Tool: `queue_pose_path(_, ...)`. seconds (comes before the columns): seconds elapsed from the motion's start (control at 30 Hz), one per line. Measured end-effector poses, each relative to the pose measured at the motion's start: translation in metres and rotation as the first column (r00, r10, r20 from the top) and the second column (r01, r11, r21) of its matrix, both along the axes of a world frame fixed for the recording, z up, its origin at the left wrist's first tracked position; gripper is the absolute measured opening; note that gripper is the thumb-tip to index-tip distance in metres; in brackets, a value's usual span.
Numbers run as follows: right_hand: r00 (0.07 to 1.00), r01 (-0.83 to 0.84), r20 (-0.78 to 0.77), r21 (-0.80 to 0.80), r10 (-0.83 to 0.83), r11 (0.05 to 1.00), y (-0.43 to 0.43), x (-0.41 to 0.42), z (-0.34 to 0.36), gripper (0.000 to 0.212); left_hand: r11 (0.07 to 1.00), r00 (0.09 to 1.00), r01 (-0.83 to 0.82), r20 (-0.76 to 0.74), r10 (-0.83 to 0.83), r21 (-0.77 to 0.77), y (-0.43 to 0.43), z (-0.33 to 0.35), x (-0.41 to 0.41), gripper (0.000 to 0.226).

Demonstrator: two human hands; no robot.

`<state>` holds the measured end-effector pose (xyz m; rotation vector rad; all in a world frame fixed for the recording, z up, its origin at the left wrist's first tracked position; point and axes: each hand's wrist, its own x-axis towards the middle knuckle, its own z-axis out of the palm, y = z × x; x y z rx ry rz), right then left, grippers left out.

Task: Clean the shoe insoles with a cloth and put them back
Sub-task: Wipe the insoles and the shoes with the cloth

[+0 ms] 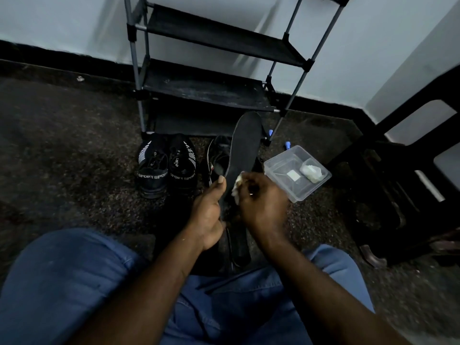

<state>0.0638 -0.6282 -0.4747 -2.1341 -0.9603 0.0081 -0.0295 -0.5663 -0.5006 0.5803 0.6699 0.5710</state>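
My left hand (207, 215) grips the heel end of a long black insole (245, 145), which stands up and away from me toward the rack. My right hand (261, 205) pinches a small white cloth (237, 186) against the insole's lower part. A second dark insole (240, 247) lies on the floor under my hands. A black shoe (219, 155) sits just behind the held insole, partly hidden by it. A pair of black "SPORT" sneakers (165, 165) stands to its left.
A clear plastic tub (297, 171) holding a white wad and a small white block sits on the floor to the right. A black metal shoe rack (211, 90) stands against the wall. A dark chair (403, 175) is at the right. My knees in jeans fill the foreground.
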Motion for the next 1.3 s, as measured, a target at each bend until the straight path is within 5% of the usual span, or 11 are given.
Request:
queue_pose_path(0.13,0.99,-0.105,0.089,-0.027,0.107,0.994,-0.009,-0.02,-0.01,0.028,0.999,0.999,-0.035,-0.008,0.035,0.003,0.002,-0.001,0.002,0.029)
queue_pose_path(0.33,0.992,0.071,-0.104,0.043,-0.066,0.997,0.009,0.022,0.003,0.025,0.999,1.0,0.021,0.0,-0.021,0.031,-0.003,-0.001,-0.004,0.026)
queue_pose_path(0.5,0.998,-0.065,0.0,-0.003,0.065,0.998,-0.005,0.002,-0.011,0.027,0.999,1.0,0.0,0.02,0.001,-0.036,0.003,-0.003,0.0,0.026)
queue_pose_path(0.77,0.946,-0.183,0.241,-0.159,0.218,0.97,-0.026,-0.023,-0.022,0.027,1.0,1.0,0.005,-0.017,-0.005,-0.024,0.001,-0.014,0.005,0.06)
queue_pose_path(0.9,0.924,-0.082,0.365,-0.09,0.109,0.993,-0.008,-0.005,-0.005,0.013,0.999,0.999,0.048,0.022,-0.047,-0.019,-0.001,-0.008,0.004,0.072)
queue_pose_path(1.03,0.928,0.003,0.368,-0.145,0.051,0.989,0.019,0.017,0.012,0.021,0.996,0.995,0.074,0.069,-0.071,-0.048,-0.008,-0.014,0.005,0.067)
queue_pose_path(1.3,0.942,-0.149,0.283,-0.132,0.181,0.98,-0.004,-0.022,-0.006,0.028,0.999,0.999,0.04,0.005,-0.04,-0.03,-0.002,-0.014,0.002,0.051)
